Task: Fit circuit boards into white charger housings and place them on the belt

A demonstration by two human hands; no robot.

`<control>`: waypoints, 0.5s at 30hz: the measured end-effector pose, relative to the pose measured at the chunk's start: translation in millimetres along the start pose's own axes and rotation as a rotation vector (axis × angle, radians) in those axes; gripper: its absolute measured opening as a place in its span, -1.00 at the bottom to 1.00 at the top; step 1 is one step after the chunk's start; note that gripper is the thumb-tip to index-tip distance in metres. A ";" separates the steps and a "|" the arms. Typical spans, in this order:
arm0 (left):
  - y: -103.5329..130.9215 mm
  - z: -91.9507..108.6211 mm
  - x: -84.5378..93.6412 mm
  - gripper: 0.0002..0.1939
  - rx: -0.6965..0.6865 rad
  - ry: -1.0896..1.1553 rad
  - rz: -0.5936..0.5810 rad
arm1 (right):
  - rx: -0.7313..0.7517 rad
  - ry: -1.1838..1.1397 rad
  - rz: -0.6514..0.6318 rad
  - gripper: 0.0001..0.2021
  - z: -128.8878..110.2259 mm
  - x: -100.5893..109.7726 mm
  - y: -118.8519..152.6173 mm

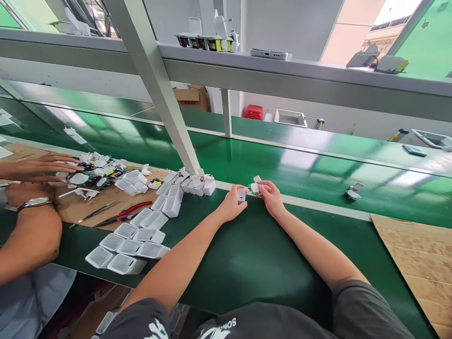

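Note:
My left hand (231, 204) is closed around a small white plastic housing (241, 196), its open end facing up and toward my other hand. Just to the right, my right hand (271, 197) pinches a small circuit board assembly (254, 187) with a white cover and a green edge. The two parts are a short gap apart, above the far edge of the green table (247, 263). Left of my left forearm, several empty white housings (130, 246) stand in rows, and more housings (201, 183) with parts in them stand by the metal post.
At the left, another person's hands (38, 167) are at a pile of circuit parts (95, 172) on cardboard. Red-handled pliers (123, 214) and tweezers (93, 214) lie nearby. A slanted post (165, 94) rises ahead; one assembly (353, 192) sits on the green belt. Cardboard (416, 259) covers the right.

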State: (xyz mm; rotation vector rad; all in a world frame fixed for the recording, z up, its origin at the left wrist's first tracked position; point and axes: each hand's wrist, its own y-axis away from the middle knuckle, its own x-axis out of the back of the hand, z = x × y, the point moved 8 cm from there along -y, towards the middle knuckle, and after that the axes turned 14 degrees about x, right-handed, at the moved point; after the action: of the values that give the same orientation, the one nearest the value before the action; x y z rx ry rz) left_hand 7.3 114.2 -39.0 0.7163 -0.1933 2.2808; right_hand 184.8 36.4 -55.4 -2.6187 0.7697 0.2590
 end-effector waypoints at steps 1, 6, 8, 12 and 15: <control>-0.4 1.4 0.4 -0.41 -0.018 -0.025 0.008 | -0.009 -0.008 -0.009 -0.57 -0.2 -0.7 0.2; -3.1 4.6 3.7 -0.22 -0.058 -0.045 0.069 | -0.015 -0.059 -0.051 -0.51 -3.6 -5.2 0.8; -6.1 0.8 7.1 -0.29 -0.027 -0.034 0.111 | 0.018 -0.060 -0.076 -0.49 -6.6 -8.2 1.3; -12.0 -6.2 9.0 -0.40 -0.007 0.044 0.109 | 0.140 0.031 -0.128 -0.53 -13.8 -15.8 6.3; -12.5 -5.6 11.6 -0.40 -0.059 0.123 0.124 | 0.252 0.132 -0.163 -0.59 -19.7 -20.5 13.7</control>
State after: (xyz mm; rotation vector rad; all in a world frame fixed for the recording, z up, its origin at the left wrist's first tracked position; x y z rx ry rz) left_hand 6.7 132.1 -38.2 0.5445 -0.2518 2.4182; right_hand 161.5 27.3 -36.3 -2.4578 0.5832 -0.0553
